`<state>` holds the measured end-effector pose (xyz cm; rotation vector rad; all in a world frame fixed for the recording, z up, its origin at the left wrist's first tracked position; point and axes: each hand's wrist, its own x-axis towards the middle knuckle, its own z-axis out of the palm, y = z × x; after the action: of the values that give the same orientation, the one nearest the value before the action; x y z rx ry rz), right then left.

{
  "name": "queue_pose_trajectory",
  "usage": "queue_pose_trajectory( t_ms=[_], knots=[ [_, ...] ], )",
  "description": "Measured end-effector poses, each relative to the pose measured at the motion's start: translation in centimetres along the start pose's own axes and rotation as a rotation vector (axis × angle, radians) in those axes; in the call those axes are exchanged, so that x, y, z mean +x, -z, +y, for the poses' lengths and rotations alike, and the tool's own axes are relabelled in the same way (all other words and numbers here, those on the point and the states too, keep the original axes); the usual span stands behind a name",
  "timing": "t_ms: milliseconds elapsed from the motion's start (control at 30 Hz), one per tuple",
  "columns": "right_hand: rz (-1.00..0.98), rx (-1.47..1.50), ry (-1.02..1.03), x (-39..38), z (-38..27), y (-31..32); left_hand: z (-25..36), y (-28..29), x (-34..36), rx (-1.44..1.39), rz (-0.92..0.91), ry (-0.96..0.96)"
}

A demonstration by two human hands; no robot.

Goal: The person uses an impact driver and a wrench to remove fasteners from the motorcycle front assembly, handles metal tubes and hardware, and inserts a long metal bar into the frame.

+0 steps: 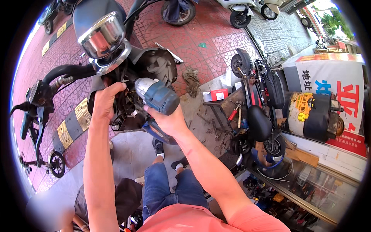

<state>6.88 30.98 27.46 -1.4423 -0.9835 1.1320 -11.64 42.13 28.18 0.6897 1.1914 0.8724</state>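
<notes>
A scooter's front end with an opened dark plastic housing point(156, 67), exposed wiring and a chrome headlamp point(98, 34) fills the upper middle-left. My left hand point(106, 96) is closed inside that housing, thumb and fingers at a small part that I cannot make out, among the wires. My right hand point(166, 120) grips a blue-and-silver cordless power driver point(160, 98) by its handle, its nose pointing up and left into the steering column, beside my left hand. Whether the driver's tip touches a fastener is hidden.
A folding scooter point(259, 123) leans beside a steel bench point(218, 106) strewn with tools. A drum-shaped tank point(307, 118), a large sign point(348, 77) and glass display case point(309, 181) line the right. A crouching person point(69, 208) is low left, beside speed bumps point(65, 131). Parked scooters point(239, 17) stand behind.
</notes>
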Motion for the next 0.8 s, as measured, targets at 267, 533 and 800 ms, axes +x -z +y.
queue_pose_trajectory(
  t_ms=[267, 533, 800],
  knots=[
    [0.039, -0.023, -0.014, -0.3, 0.3, 0.4, -0.6, -0.6, 0.0, 0.062, 0.014, -0.081],
    [-0.005, 0.029, -0.041, 0.5, 0.3, 0.9, -0.9, 0.5, 0.8, 0.127, 0.015, -0.053],
    [0.014, -0.005, -0.011, 0.8, 0.7, 1.3, -0.5, -0.5, 0.2, 0.022, -0.031, -0.078]
  ],
)
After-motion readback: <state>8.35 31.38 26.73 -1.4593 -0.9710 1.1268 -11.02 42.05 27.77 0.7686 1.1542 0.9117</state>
